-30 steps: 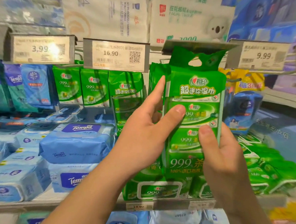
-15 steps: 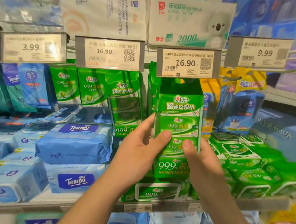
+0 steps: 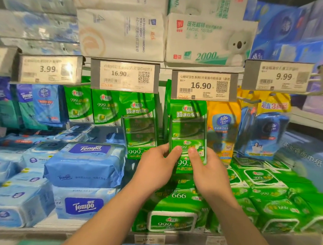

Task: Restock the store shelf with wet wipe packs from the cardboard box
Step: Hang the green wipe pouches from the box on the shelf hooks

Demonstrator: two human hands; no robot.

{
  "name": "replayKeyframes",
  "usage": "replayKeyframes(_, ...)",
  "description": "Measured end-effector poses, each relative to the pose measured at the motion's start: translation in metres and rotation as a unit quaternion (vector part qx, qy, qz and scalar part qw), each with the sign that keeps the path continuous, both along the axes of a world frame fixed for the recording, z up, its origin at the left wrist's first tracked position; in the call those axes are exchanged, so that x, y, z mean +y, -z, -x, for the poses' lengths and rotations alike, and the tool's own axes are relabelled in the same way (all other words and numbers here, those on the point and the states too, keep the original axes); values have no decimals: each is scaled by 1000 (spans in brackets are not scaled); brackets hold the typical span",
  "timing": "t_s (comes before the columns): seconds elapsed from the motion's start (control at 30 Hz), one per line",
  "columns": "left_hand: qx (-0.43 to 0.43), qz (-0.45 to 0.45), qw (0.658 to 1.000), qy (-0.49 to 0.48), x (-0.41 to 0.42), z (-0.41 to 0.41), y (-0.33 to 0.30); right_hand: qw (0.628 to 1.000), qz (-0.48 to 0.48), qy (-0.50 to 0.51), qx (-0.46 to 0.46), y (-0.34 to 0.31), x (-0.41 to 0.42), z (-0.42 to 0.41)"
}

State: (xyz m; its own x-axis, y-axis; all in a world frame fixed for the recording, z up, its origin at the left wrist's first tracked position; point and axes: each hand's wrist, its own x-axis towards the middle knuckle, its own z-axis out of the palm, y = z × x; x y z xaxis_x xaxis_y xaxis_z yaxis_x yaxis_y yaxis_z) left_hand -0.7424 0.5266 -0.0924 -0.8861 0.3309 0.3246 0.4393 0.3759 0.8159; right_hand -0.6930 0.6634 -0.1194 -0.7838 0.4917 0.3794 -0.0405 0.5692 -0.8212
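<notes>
A tall green wet wipe pack [image 3: 187, 125] hangs upright on a peg under the 16.90 price tag [image 3: 203, 86]. My left hand [image 3: 157, 167] grips its lower left edge, thumb on the front. My right hand [image 3: 207, 171] grips its lower right edge, thumb on the front. More green packs hang behind it; their number is hidden. The cardboard box is out of view.
A matching green pack [image 3: 140, 125] hangs on the neighbouring peg to the left. Blue Tempo packs [image 3: 85, 163] are stacked on the shelf at left, flat green packs [image 3: 262, 185] at right. Yellow and blue packs [image 3: 223, 125] hang to the right. Tissue bales [image 3: 208, 38] sit above.
The green pack has gone back from in front of my face onto the peg under the tag, which has dropped down flat. Both hands slid down to the pack's lower part.
</notes>
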Motion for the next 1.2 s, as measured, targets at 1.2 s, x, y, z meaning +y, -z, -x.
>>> replayKeyframes(1.2, 5, 119, 949, -291, -342, -150, 83, 964, -177, -190, 51, 34, -274, -61)
